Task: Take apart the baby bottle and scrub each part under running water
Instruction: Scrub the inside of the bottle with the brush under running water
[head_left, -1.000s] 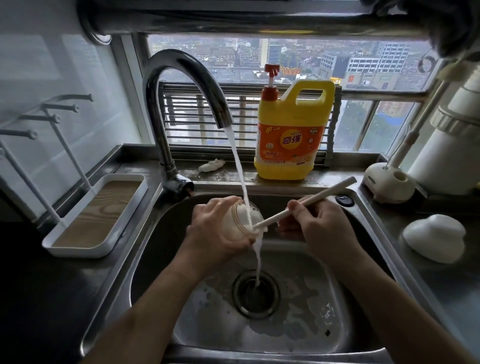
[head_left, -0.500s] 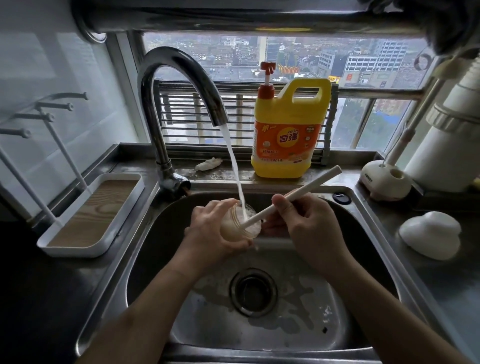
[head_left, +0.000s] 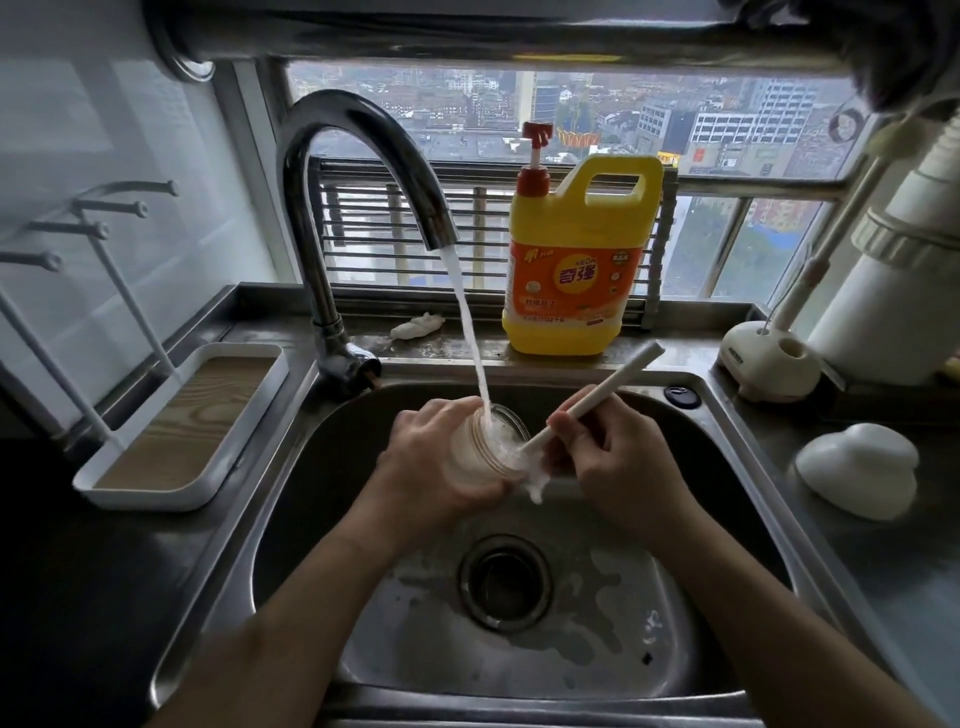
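Note:
My left hand grips the clear baby bottle body, tilted with its mouth toward the faucet stream over the sink. Water from the curved faucet runs into the bottle's open mouth and spills foamy over its rim. My right hand holds the white handle of a bottle brush, whose head sits inside the bottle and is hidden. A white dome-shaped bottle cap lies on the counter at the right. A small white piece, perhaps the nipple, lies on the ledge behind the sink.
A yellow dish-soap jug with a red pump stands on the back ledge. A white drying rack with pegs sits left of the sink. A white brush stand and a white appliance stand at the right. The drain lies below my hands.
The bottle has turned so its mouth faces the stream and water now overflows with foam. The brush handle has shifted slightly as the right hand works it inside the bottle.

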